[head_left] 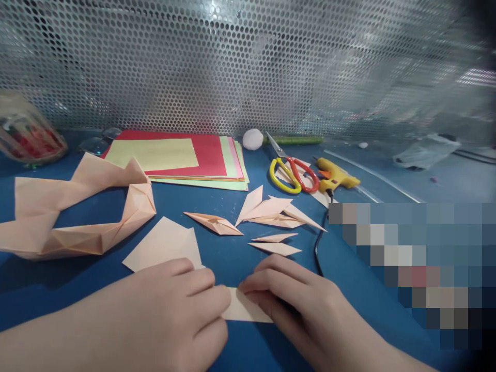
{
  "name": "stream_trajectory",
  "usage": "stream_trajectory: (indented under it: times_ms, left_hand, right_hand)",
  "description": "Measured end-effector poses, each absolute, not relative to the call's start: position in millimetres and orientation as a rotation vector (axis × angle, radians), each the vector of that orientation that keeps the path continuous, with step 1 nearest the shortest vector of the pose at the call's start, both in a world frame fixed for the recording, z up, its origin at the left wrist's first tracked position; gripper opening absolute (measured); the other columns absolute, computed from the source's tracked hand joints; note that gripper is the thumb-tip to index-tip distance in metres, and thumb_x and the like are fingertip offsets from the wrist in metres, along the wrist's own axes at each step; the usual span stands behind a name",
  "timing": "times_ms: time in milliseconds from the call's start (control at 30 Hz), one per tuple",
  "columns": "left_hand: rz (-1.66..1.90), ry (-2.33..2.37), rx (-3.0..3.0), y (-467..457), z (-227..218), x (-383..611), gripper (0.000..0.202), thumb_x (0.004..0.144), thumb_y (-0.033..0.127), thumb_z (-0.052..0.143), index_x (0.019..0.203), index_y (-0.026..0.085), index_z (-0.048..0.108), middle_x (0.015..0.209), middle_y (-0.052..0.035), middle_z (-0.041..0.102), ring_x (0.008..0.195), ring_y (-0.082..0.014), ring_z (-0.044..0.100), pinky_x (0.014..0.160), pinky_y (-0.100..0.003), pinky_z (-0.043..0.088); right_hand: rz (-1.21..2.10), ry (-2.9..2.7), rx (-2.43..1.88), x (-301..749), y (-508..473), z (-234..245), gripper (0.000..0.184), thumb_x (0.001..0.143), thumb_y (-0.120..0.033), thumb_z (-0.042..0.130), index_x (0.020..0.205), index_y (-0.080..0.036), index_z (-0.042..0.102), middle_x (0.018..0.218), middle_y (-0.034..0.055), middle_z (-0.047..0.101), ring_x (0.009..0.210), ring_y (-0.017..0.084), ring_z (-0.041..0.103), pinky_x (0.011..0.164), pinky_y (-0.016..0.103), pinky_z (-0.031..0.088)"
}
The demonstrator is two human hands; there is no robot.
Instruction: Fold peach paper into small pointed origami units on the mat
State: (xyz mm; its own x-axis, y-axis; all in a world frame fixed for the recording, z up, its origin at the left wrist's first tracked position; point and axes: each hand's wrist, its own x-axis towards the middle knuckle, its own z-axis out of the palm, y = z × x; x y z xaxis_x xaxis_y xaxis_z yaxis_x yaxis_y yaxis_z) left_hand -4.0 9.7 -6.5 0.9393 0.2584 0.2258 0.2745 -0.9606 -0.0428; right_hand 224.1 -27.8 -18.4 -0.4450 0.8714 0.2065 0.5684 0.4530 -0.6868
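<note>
A folded strip of peach paper point(248, 306) lies on the blue table between my two hands. My left hand point(186, 315) has its fingers curled down over the strip's left end; its thumb is hidden. From the other side my right hand point(298, 302) pinches the strip's upper edge with fingertips pressed together. Just beyond my left hand rest flat pieces of peach paper point(165, 245). Past my right hand lie slim folded paper petals point(277, 247), a single pointed folded piece point(217, 223) and a cluster of folded petals point(267, 211).
To the left stands a large folded-paper ring point(81, 240). Behind are stacked coloured sheets point(209, 150), scissors point(287, 173), a yellow glue gun point(337, 175) with a black cord, a white ball point(253, 139) and a jar point(29, 129). Perforated metal point(232, 67) closes off the back.
</note>
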Motion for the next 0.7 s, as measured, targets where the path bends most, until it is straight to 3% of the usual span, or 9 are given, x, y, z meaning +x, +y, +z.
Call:
stream_trajectory:
  times_ms: [100, 233, 333, 500, 700]
  left_hand:
    - [-0.325, -0.492, -3.066, 14.4, -5.8, -9.2, 0.015, 0.08, 0.009, 0.06, 0.078, 0.023, 0.059, 0.081, 0.0062, 0.066, 0.069, -0.0152, 0.056, 0.063, -0.03, 0.041]
    - [-0.479, -0.509, -3.078, 18.9, -3.7, -11.9, 0.025, 0.081, 0.003, 0.049, 0.07, 0.023, 0.058, 0.077, 0.0059, 0.065, 0.07, -0.014, 0.058, 0.065, -0.028, 0.042]
    - [-0.494, -0.472, -3.068, 17.4, -1.0, -8.8, 0.027, 0.088, 0.006, 0.044, 0.079, 0.023, 0.062, 0.083, 0.0052, 0.069, 0.071, -0.0133, 0.06, 0.067, -0.027, 0.044]
    - [-0.419, -0.436, -3.043, 11.3, -5.5, -5.2, 0.016, 0.091, 0.013, 0.057, 0.098, 0.025, 0.065, 0.089, 0.0038, 0.071, 0.074, -0.0138, 0.062, 0.072, -0.025, 0.046]
    - [-0.324, -0.393, -3.076, 11.0, -7.6, -7.6, 0.014, 0.091, 0.016, 0.056, 0.099, 0.024, 0.064, 0.089, 0.0045, 0.07, 0.074, -0.0138, 0.062, 0.072, -0.025, 0.047]
  right_hand:
    - [0.731, -2.159, -1.198, 224.9, -27.5, -17.8, 0.022, 0.092, -0.002, 0.053, 0.092, -0.021, 0.065, 0.09, 0.0006, 0.067, 0.082, 0.011, 0.068, 0.076, 0.016, 0.055]
    - [0.731, -2.153, -1.182, 224.5, -25.2, -17.6, 0.023, 0.093, -0.002, 0.052, 0.093, -0.021, 0.065, 0.091, 0.0004, 0.067, 0.083, 0.011, 0.068, 0.076, 0.015, 0.055]
    - [0.745, -2.156, -1.181, 223.6, -24.7, -18.4, 0.024, 0.092, -0.003, 0.051, 0.094, -0.022, 0.066, 0.091, 0.0013, 0.067, 0.083, 0.012, 0.068, 0.076, 0.017, 0.056]
    - [0.788, -2.151, -1.211, 222.1, -27.0, -15.3, 0.018, 0.086, -0.006, 0.06, 0.095, -0.019, 0.07, 0.088, 0.0035, 0.066, 0.083, 0.015, 0.068, 0.075, 0.021, 0.057]
    - [0.934, -2.158, -1.28, 226.3, -23.8, -9.3, 0.027, 0.084, -0.005, 0.064, 0.105, -0.02, 0.071, 0.094, 0.0038, 0.068, 0.088, 0.013, 0.068, 0.084, 0.02, 0.056]
